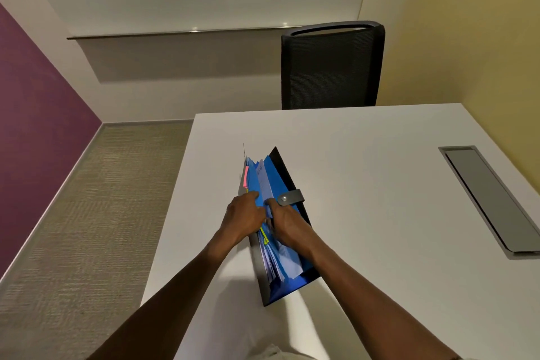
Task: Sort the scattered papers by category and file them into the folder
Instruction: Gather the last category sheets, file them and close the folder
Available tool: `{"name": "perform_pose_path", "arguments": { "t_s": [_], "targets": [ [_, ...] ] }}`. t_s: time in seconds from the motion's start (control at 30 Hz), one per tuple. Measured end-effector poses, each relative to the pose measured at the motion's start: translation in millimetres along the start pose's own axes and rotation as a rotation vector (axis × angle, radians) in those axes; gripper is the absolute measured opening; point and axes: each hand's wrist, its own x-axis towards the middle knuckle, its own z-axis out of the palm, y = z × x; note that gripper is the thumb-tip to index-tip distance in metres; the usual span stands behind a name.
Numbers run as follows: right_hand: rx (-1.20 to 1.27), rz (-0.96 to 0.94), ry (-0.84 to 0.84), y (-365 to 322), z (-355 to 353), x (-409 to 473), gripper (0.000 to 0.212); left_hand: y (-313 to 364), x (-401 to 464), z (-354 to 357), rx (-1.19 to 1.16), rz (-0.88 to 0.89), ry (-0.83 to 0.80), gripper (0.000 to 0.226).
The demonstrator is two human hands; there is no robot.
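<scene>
I see the blue folder (pixel 287 242) standing open near the desk's (pixel 365 184) left edge, papers (pixel 277 260) inside. Both hands, left (pixel 244 218) and right (pixel 287 222), sit together, fingers tucked among the dividers, spreading them. A grey snap strap (pixel 290 198) lies just beside the right hand. A black chair (pixel 331 67) stands beyond the desk; a grey cable hatch (pixel 491 199) sits well apart at right.

Dim warm light, soft shadows, wide-angle distortion

We cannot see the fingertips of our left hand (pixel 245 215) or right hand (pixel 287 221); they sink among the white papers (pixel 276 260) inside the blue expanding folder (pixel 287 286). The papers' print is too small to read. The grey metal cable hatch (pixel 493 199) is cut off at the right edge.
</scene>
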Motion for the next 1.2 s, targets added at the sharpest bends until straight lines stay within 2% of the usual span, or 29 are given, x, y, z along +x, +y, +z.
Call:
{"name": "perform_pose_path", "arguments": {
  "t_s": [0.07, 0.17, 0.23, 0.3, 0.4, 0.43, 0.5, 0.53, 0.6, 0.7, 0.73, 0.8, 0.87, 0.97, 1.1, 1.2],
  "targets": [
    [-0.008, -0.002, 0.107, -3.4, -8.2, -7.7, 0.033, -3.5, 0.7, -0.6, -0.011, -0.005, -0.007, 0.055],
    [-0.238, -0.053, 0.439, -4.2, -26.2, -21.5, 0.016, -8.0, 0.6, -1.9, -0.025, -0.007, -0.019, 0.055],
    [-0.353, -0.021, 0.637, -0.4, -38.9, -27.3, 0.019, -8.9, 0.0, -2.5, -0.037, -0.003, -0.033, 0.055],
    [-0.301, 0.080, 0.687, 6.1, -46.0, -29.6, 0.030, -8.4, -0.7, -3.1, -0.043, 0.003, -0.041, 0.055],
    [-0.002, 0.295, 0.635, 22.0, -47.4, -29.8, 0.061, -9.2, 0.0, -3.3, -0.058, 0.009, -0.043, 0.054],
    [0.115, 0.315, 0.572, 26.9, -48.0, -28.2, 0.060, -10.3, -0.2, -3.3, -0.059, 0.013, -0.038, 0.053],
    [0.332, 0.312, 0.384, 30.7, -51.2, -25.9, 0.030, -13.3, 0.1, -2.6, -0.070, 0.014, -0.026, 0.054],
    [0.359, 0.282, 0.338, 28.8, -52.3, -25.0, 0.023, -14.5, -0.3, -2.0, -0.084, 0.019, -0.017, 0.056],
    [0.362, 0.245, 0.331, 21.8, -49.4, -23.7, 0.033, -15.6, -4.1, -1.7, -0.113, 0.060, 0.021, 0.066],
    [0.358, 0.202, 0.350, 3.6, -45.5, -22.8, 0.035, -17.5, -11.1, 0.3, -0.210, 0.195, 0.166, 0.082],
    [0.362, 0.198, 0.348, -0.5, -43.5, -22.2, 0.037, -17.1, -13.1, 1.0, -0.270, 0.199, 0.193, 0.085],
    [0.369, 0.190, 0.334, -6.2, -40.8, -20.8, 0.039, -15.2, -15.8, 1.1, -0.410, 0.092, 0.185, 0.092],
    [0.404, 0.193, 0.328, -9.9, -38.0, -20.4, 0.038, -15.1, -18.9, 0.2, -0.505, 0.026, 0.152, 0.086],
    [0.467, 0.270, 0.364, -11.0, -36.2, -19.4, 0.039, -19.0, -25.4, 3.6, -0.473, 0.124, 0.133, 0.052],
    [0.551, 0.336, 0.338, -8.5, -35.6, -21.3, 0.034, -20.2, -26.7, 17.0, -0.478, 0.112, 0.064, 0.062],
    [0.644, 0.358, 0.302, -4.0, -33.5, -22.3, 0.029, -8.7, -28.7, 22.2, -0.486, 0.108, 0.088, 0.055]
  ]
}}
